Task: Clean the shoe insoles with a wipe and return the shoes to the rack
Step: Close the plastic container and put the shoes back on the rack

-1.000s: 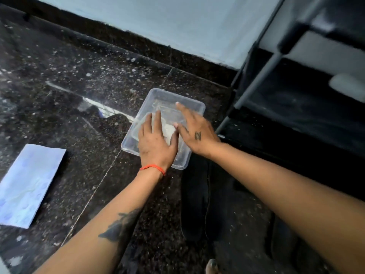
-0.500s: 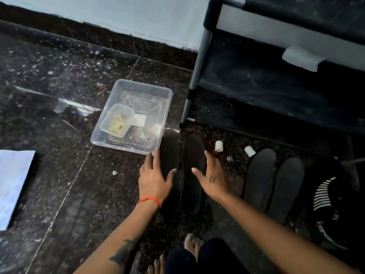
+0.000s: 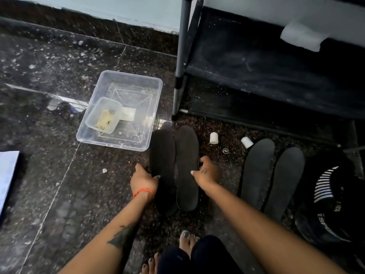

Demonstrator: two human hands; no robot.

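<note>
Two black insoles lie side by side on the dark speckled floor in front of me, the left insole (image 3: 163,153) and the right insole (image 3: 187,155). My left hand (image 3: 144,179) grips the outer edge of the left insole, thumb on top. My right hand (image 3: 205,172) grips the outer edge of the right insole, thumb on its surface. A second pair of black insoles (image 3: 272,175) lies further right. A black shoe with white stripes (image 3: 325,204) stands at the far right. The black shoe rack (image 3: 266,72) with grey poles stands at the back right.
A clear plastic tub (image 3: 154,107) holding a smaller container (image 3: 103,115) sits just left of the rack leg. Two small white caps (image 3: 214,138) (image 3: 246,142) lie on the floor near the rack. A pale blue packet (image 3: 7,175) lies at the left edge. My bare toes (image 3: 187,242) are below.
Both hands left the plastic tub, moved down to the pair of insoles and closed on their outer edges. The view swung right and down.
</note>
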